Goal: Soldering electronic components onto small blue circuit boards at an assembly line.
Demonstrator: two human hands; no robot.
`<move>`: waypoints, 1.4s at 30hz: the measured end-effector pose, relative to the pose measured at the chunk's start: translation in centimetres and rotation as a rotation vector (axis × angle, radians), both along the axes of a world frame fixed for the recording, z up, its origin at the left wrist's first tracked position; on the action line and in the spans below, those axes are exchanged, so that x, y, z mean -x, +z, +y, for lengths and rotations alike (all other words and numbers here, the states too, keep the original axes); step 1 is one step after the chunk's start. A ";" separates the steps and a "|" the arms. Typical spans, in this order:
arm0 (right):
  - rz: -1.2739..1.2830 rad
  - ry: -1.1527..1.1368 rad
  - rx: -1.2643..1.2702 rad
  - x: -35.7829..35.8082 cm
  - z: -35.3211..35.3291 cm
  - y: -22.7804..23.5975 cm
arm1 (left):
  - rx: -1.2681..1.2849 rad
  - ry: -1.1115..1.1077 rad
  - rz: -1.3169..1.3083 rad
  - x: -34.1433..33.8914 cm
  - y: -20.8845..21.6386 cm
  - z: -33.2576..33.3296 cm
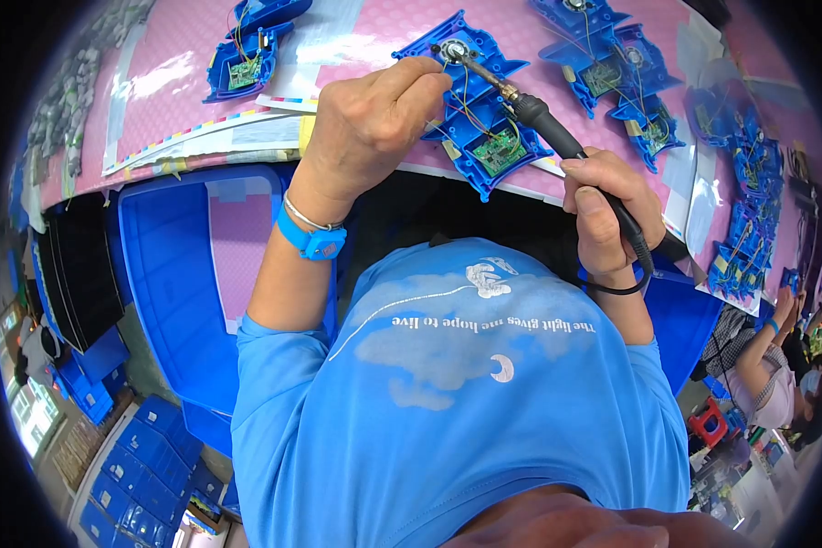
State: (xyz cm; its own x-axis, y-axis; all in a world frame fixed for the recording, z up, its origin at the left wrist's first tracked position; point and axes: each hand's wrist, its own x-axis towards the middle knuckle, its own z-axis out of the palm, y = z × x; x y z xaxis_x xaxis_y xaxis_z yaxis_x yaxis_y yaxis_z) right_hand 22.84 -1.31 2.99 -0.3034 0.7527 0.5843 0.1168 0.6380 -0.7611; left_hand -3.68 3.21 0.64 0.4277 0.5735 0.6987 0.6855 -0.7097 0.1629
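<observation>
My right hand (612,205) is closed around the black handle of a soldering iron (550,126). Its metal tip reaches up and left to a round silver speaker (454,51) set in a blue plastic shell (489,78). Close beside that speaker, the fingers of my left hand (379,114) are pinched together; what they hold, if anything, is too small to make out. Thin wires run from the speaker area down to a green circuit board (498,152) in the lower part of the shell.
More blue shells with boards (242,68) lie at the left, others (603,78) at the right, with a pile (744,219) farther right. The pink-covered table (338,46) ends just before me. A blue bin (169,274) stands below its edge. Another person (767,365) works at far right.
</observation>
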 end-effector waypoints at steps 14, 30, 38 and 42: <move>0.016 -0.003 0.000 -0.2 0.0 -0.2 | 0.070 -0.027 -0.009 0.3 0.3 -0.1; 0.121 -0.108 0.071 -2.1 -1.0 0.7 | 0.131 -0.006 -0.216 0.5 1.8 -2.9; 0.054 -0.060 0.047 -0.4 -0.7 0.3 | -0.061 0.016 0.033 0.1 0.6 -0.6; 0.017 -0.050 0.070 0.2 -0.4 0.3 | -0.066 -0.012 0.038 0.2 0.1 -0.4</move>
